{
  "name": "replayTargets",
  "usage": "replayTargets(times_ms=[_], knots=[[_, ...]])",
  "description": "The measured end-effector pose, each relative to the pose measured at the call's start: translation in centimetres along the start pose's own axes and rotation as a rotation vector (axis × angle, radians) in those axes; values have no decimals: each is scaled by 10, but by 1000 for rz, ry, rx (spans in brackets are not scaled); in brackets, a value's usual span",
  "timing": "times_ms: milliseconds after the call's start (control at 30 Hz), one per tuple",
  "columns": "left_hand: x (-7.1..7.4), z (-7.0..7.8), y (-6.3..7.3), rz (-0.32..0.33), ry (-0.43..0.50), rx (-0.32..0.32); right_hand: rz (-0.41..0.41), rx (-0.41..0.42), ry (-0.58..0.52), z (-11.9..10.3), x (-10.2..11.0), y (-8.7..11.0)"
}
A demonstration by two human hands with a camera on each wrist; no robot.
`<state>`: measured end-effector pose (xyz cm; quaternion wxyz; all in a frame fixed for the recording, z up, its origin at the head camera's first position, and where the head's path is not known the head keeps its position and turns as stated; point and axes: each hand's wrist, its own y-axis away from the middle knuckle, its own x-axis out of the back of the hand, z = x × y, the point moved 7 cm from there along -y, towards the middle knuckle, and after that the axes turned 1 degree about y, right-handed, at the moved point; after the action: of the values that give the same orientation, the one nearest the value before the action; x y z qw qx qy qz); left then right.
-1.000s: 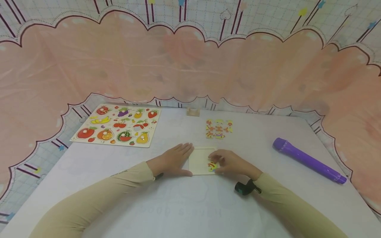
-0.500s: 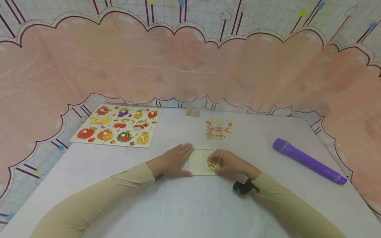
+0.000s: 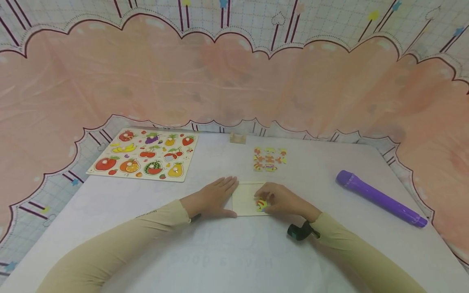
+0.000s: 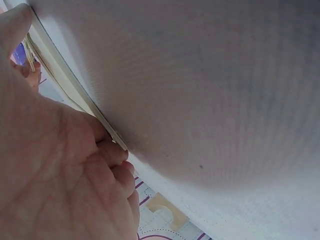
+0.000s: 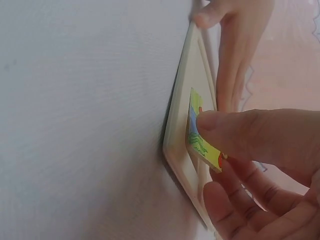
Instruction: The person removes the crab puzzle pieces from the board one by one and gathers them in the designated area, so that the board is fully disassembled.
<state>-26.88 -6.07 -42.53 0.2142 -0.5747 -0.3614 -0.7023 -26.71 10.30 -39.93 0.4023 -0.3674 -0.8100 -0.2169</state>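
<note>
A small pale wooden puzzle tray [image 3: 244, 198] lies flat at the middle of the white table. Along its left edge my left hand [image 3: 213, 198] rests with fingers extended, thumb at the near corner and fingertips toward the far one. Over the tray's right part, my right hand [image 3: 285, 200] pinches a yellow, red and blue jigsaw piece [image 3: 261, 204]. In the right wrist view the thumb presses on the printed face of this piece [image 5: 204, 148], which sits tilted inside the tray's near right corner. Beyond the tray, several loose jigsaw pieces [image 3: 269, 158] are laid out in rows.
A fruit peg puzzle board [image 3: 146, 156] lies at the back left. Near the table's far edge stands a small wooden block with a notch [image 3: 238, 138]. A purple toy microphone [image 3: 381, 198] rests on the right, and a patterned cloth [image 3: 234, 81] hangs behind.
My right hand has shifted very slightly left with the jigsaw piece, whose tilt differs a little. The left hand stays in place.
</note>
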Motion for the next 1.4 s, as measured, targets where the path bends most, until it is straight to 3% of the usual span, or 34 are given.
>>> replayTargets(times_ms=[867,1400], knots=[[0,0,0,19,-34,-19,-23,-21,-85,-1,-1,-2],[1,0,1,16,-13,-19,161,-28,-90,24,20,5]])
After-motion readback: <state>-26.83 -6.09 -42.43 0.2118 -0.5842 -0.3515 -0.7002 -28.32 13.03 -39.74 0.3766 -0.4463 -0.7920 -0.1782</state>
